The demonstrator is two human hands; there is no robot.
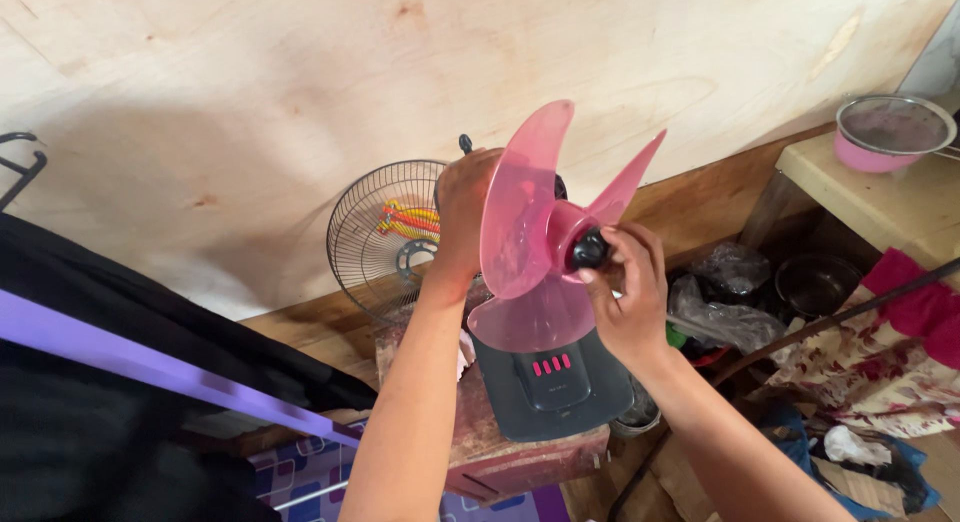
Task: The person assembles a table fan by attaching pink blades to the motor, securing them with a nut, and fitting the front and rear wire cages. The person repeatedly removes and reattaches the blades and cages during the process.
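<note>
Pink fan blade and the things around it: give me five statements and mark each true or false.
1. The right hand has its fingers on the black cap at the hub of the pink fan blade. True.
2. The wire fan guard is mounted in front of the blade. False: it leans against the plywood wall behind the fan.
3. The left hand is at the back of the blade. True.
4. The fan's grey base sits on the bare floor. False: it stands on a reddish block.
5. The blade is blue. False: it is translucent pink.
</note>
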